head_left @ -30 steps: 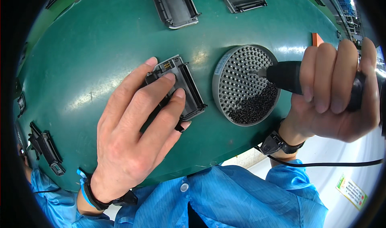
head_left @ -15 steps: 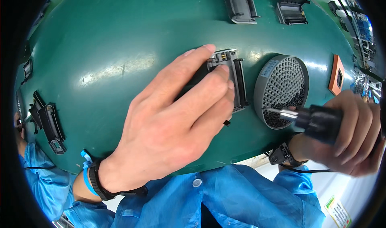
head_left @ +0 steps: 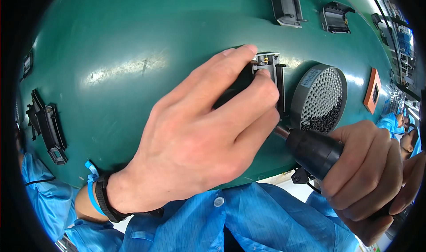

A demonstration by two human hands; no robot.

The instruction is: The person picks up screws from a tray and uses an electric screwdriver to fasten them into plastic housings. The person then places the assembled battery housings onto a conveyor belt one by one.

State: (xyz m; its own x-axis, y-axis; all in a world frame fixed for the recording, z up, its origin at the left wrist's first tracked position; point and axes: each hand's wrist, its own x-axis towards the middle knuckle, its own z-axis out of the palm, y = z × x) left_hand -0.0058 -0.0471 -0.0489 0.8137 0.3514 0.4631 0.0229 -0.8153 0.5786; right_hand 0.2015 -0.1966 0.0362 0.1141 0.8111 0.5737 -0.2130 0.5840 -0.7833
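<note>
My left hand (head_left: 204, 141) is closed over a small black plastic housing (head_left: 280, 81), pressing it against the table with the fingers. Brass-coloured contacts show at the housing's far end; much of the rest is hidden under the hand. In my right hand (head_left: 361, 174) is a black electric screwdriver (head_left: 314, 150), tilted, its metal bit pointing left toward the housing's near end. My left fingers hide the bit's tip, so I cannot tell whether it touches. Just right of the housing stands a round grey tray (head_left: 298, 99) with a perforated plate, small black screws heaped at its near side.
Two dark housings, one long (head_left: 286, 7) and one short (head_left: 336, 20), lie at the far right. An orange block (head_left: 372, 91) sits beyond the tray. More black parts (head_left: 51, 127) lie at left, near another person's blue sleeve (head_left: 44, 194). Another person (head_left: 406, 138) appears at the right edge.
My right hand has brought the screwdriver from over the screw tray leftward to beside the housing's near end. My left hand keeps its hold on the housing. The whole view has shifted slightly.
</note>
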